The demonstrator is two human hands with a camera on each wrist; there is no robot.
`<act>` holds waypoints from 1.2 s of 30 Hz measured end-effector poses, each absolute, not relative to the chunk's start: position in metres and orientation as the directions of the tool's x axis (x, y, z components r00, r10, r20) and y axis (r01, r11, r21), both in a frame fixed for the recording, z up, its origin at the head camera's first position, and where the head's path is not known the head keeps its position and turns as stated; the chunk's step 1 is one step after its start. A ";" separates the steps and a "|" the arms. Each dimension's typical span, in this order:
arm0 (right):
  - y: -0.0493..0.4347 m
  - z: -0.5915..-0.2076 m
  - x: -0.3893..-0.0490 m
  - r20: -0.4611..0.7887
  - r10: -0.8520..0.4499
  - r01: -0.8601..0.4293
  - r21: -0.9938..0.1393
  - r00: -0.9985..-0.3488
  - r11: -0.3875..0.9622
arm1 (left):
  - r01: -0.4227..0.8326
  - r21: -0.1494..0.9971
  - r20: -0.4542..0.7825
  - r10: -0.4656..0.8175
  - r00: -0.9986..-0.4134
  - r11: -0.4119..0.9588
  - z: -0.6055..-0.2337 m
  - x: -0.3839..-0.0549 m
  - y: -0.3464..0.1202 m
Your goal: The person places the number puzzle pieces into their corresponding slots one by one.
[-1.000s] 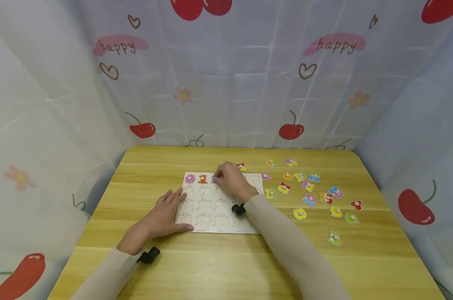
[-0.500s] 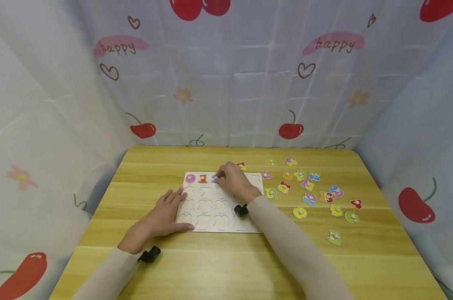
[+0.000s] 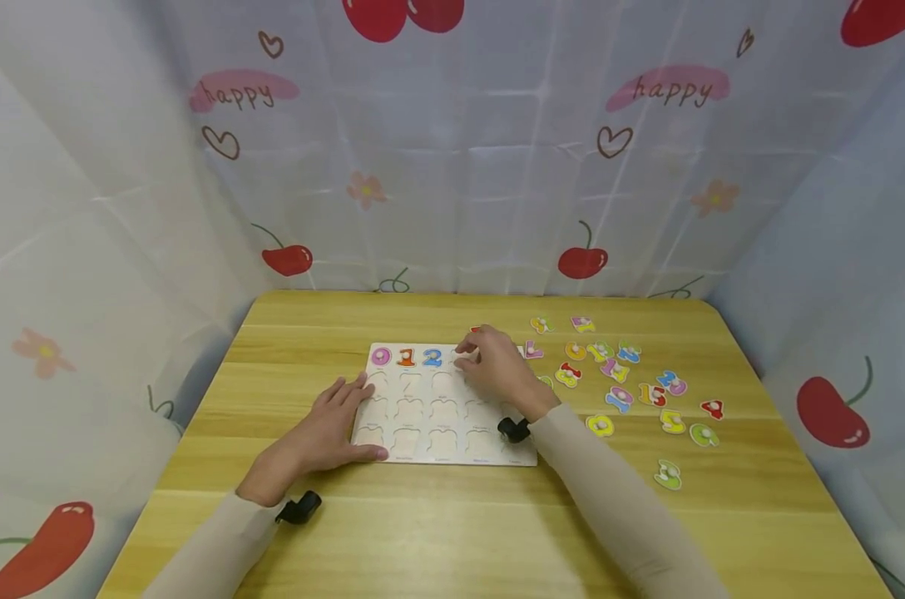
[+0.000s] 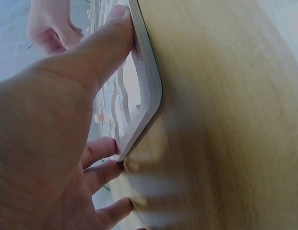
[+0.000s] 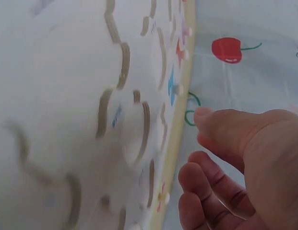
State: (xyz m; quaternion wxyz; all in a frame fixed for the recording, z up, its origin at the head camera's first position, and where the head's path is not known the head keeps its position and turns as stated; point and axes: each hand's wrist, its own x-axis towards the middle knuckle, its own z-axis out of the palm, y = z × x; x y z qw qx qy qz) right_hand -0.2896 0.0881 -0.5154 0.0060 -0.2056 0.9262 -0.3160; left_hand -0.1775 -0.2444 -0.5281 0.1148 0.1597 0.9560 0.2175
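A pale wooden number puzzle board (image 3: 422, 456) lies on the table, with cut-out slots in rows. In its top row sit a pink 0 (image 3: 381, 356), an orange 1 (image 3: 406, 358) and a blue 2 (image 3: 432, 358), each with a small knob. My left hand (image 3: 321, 434) rests on the board's left edge, fingers spread, thumb on the front left corner in the left wrist view. Over the top row, right of the 2, hovers my right hand (image 3: 501, 366). Its thumb and fingers stand apart with nothing between them in the right wrist view.
Several loose number pieces lie to the right of the board, among them a red 4 (image 3: 712, 408), a yellow 5 (image 3: 672, 421), a green 3 (image 3: 668, 474) and a yellow 0 (image 3: 600, 425). Behind the table (image 3: 422, 532) hangs a printed curtain (image 3: 467, 216).
My right hand has let go of the blue 2 and moved right, its fingers parting. The 2 stays in the top row. My left hand has not moved.
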 end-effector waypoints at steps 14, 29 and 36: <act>0.196 -0.509 -0.242 0.207 -0.320 -0.381 -0.520 -0.924 0.764 | 0.252 0.447 -0.160 0.354 -0.921 0.858 -0.527 -0.177 -0.244; 0.313 -0.521 -0.169 0.361 -0.295 -0.439 -0.434 -0.885 0.787 | 0.242 0.440 -0.169 0.345 -0.923 0.865 -0.528 -0.176 -0.244; 0.363 -0.542 -0.139 0.292 -0.314 -0.427 -0.540 -0.903 0.725 | 0.243 0.442 -0.167 0.345 -0.924 0.863 -0.530 -0.176 -0.246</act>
